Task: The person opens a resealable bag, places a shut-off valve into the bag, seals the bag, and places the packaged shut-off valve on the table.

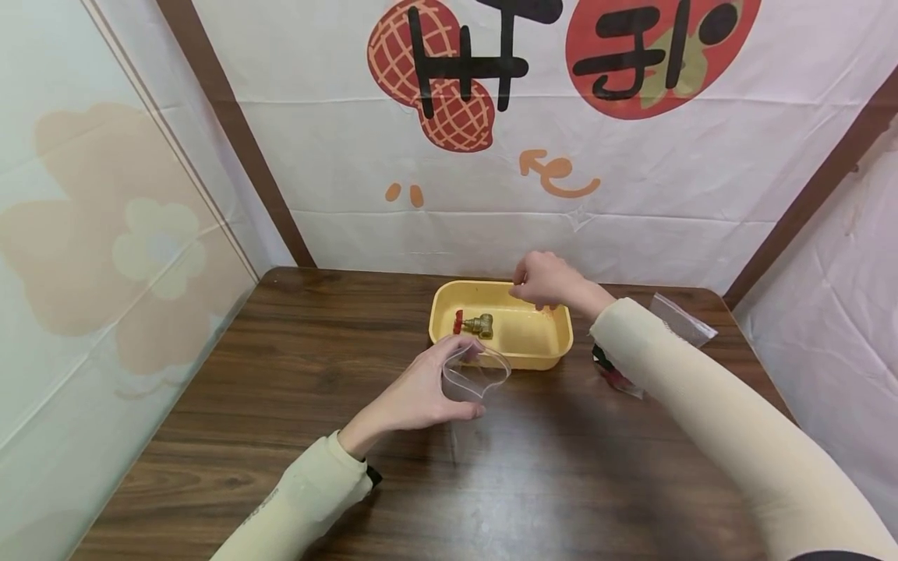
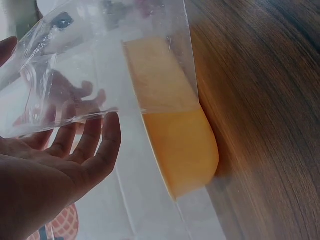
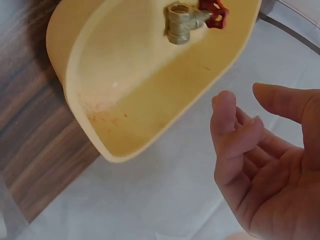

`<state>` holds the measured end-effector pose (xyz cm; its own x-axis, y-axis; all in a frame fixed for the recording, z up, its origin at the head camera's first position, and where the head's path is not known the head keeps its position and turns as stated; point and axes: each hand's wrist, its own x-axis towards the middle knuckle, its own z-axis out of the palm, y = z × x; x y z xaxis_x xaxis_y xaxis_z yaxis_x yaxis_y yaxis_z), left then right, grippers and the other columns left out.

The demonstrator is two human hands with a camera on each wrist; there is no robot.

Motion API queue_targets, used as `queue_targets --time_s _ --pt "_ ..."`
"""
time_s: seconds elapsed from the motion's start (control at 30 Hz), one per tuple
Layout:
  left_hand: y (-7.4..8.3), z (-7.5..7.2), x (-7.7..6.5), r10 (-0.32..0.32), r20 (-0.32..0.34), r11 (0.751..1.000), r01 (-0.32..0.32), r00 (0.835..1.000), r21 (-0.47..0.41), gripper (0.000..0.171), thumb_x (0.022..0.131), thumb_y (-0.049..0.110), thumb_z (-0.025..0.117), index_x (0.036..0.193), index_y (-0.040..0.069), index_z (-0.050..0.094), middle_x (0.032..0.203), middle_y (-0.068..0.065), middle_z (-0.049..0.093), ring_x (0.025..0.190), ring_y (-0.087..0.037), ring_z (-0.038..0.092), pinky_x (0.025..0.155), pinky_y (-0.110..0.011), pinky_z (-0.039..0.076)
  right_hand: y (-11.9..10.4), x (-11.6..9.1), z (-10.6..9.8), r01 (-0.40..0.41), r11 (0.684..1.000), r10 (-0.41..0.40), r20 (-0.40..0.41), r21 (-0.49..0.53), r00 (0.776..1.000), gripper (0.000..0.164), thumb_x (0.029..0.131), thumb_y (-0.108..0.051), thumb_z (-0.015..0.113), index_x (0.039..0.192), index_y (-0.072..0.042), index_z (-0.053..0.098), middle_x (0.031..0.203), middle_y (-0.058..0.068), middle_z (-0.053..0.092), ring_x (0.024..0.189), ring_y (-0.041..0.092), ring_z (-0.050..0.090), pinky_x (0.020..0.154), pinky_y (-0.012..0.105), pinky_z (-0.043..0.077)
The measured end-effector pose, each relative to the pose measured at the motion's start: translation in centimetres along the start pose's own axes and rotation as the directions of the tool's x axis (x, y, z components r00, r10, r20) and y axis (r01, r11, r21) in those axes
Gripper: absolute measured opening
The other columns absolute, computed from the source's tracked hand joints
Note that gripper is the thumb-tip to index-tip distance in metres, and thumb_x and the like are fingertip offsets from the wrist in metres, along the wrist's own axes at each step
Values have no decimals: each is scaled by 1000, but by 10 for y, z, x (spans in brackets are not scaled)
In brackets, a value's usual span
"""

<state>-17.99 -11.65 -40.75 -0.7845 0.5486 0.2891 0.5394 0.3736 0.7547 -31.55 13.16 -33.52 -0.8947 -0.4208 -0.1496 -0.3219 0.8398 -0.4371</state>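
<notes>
My left hand [image 1: 421, 393] holds a clear zip-lock bag [image 1: 494, 375] by its top, with fingers and thumb spread around the gaping mouth. In the left wrist view the see-through bag [image 2: 155, 75] hangs partly in front of the yellow basin. Inside that basin [image 1: 529, 339] lies a brass valve [image 1: 480, 325] with a red handwheel, on its left side. Over the basin's back right rim is my right hand [image 1: 550, 280]. The right wrist view shows its fingers [image 3: 230, 160] loosely bent, apart from the thumb, with nothing between them.
Right of the basin, partly behind the right sleeve, lies another clear zip bag [image 1: 677, 321]; a dark and red item [image 1: 617, 378] shows nearby. The brown wooden table [image 1: 337, 335] meets printed cloth walls [image 1: 337, 156] at the back and sides.
</notes>
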Motion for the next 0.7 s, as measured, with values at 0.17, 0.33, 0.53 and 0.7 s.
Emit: queue_targets --time_s 0.17,0.33,0.53,0.7 --pt "-1 0 -1 -6 5 1000 5 1000 13 72 71 25 93 133 12 57 124 -4 64 119 -17 58 105 -44 46 2 13 16 -39 997 44 86 -68 995 36 100 -26 71 124 0 72 101 17 74 68 25 70 54 35 58" --pt "-1 -1 -6 -20 3 1000 20 1000 2 74 72 25 93 136 12 57 124 -3 63 120 -19 59 106 -45 46 0 23 38 17 983 24 224 -181 974 57 97 -29 74 141 5 60 140 23 60 81 27 67 67 43 61" --pt "-1 -2 -8 -35 12 999 35 999 -14 74 74 25 92 138 12 56 127 -6 64 122 -27 60 108 -45 45 -2 35 58 54 972 3 243 -228 970 59 98 -32 73 143 4 58 143 20 60 117 33 65 95 47 55" --pt "-1 -4 -8 -34 15 999 34 999 -2 74 74 26 92 137 13 57 127 -5 63 122 -24 59 107 -43 45 -5 42 68 92 951 -15 250 -297 968 44 98 -35 74 128 -4 68 121 10 68 107 26 65 91 45 54"
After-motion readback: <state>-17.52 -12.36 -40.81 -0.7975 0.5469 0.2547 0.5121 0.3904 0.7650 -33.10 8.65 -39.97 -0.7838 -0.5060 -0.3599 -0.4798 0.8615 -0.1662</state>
